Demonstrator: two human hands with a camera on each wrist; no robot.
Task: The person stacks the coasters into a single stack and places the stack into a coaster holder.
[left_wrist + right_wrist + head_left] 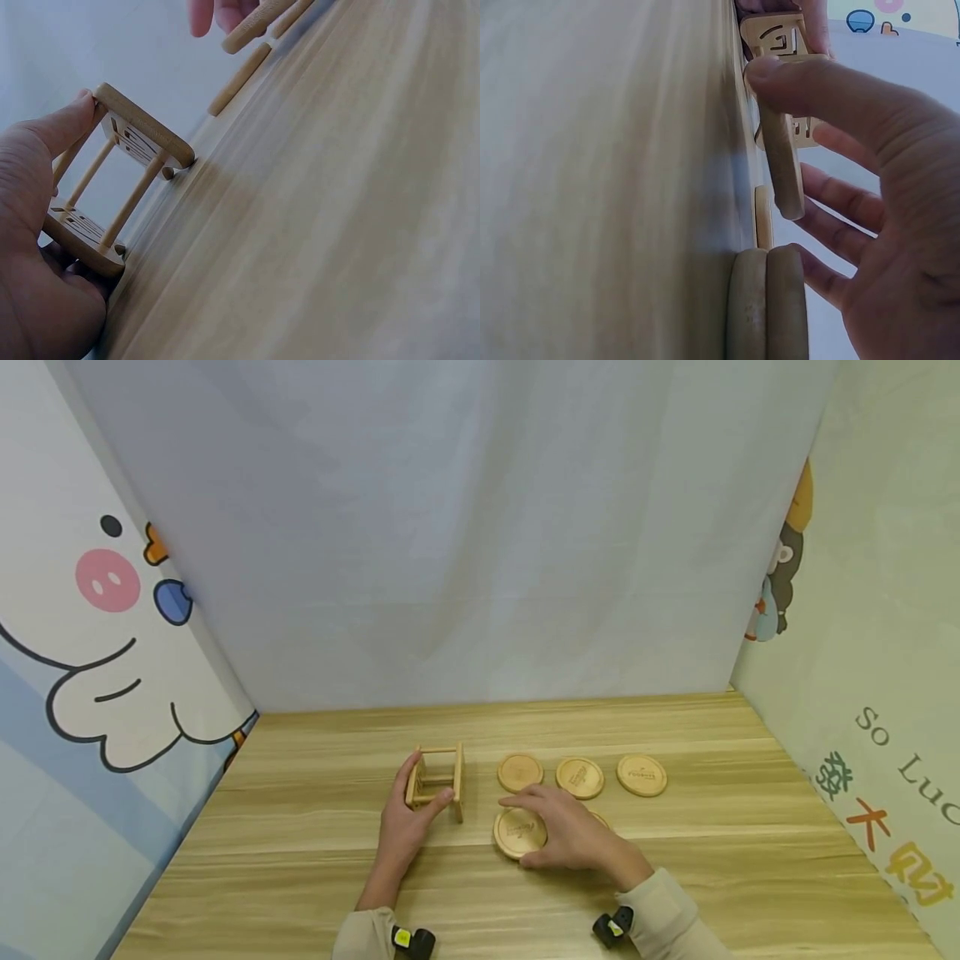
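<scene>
My left hand point(408, 827) grips a small wooden coaster rack point(459, 777) by its sides, thumb on one side and fingers on the other. The rack, with slotted end panels point(142, 142) joined by round rods, stands on the table. My right hand point(573, 831) pinches a round wooden coaster point(517, 835) by its edge. In the right wrist view the held coaster point(781, 161) is tilted and raised off the tabletop, between the thumb and the fingers. Beneath the right hand, more coasters point(786, 307) lie one on another, mostly hidden in the head view.
Behind the right hand, three round coasters lie in a row: a plain one point(520, 772), a middle one point(580, 777) and a right one point(642, 775) with printed marks. The wood-grain table point(300, 860) ends at a pale curtain point(450, 568), with printed panels on both sides.
</scene>
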